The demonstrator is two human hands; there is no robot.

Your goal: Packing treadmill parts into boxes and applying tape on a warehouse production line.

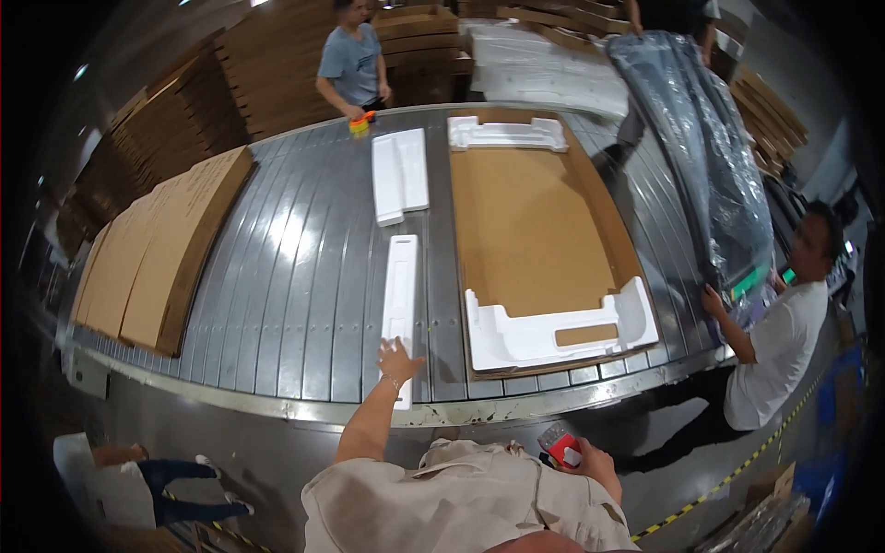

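My left hand [398, 363] lies over the near end of a long white foam strip [399, 276], fingers spread, touching it. Close to my body, my right hand [597, 464] is closed round a red tape dispenser [564, 452]. To the right of the strip lies an open cardboard box [535, 221], long and shallow. White foam end pieces sit inside it: one at the far end [507, 135], a larger one at the near end [562, 334]. Beyond the strip are two more white foam pieces [401, 175], side by side.
A slatted metal conveyor [277, 267] carries everything; flat brown cartons [166, 249] stand at its left. On the right, two people hold a large plastic-wrapped panel [696, 147]. Across stands a person [352, 64] with a yellow-orange tape dispenser [360, 123]. Another person [111, 484] is at lower left.
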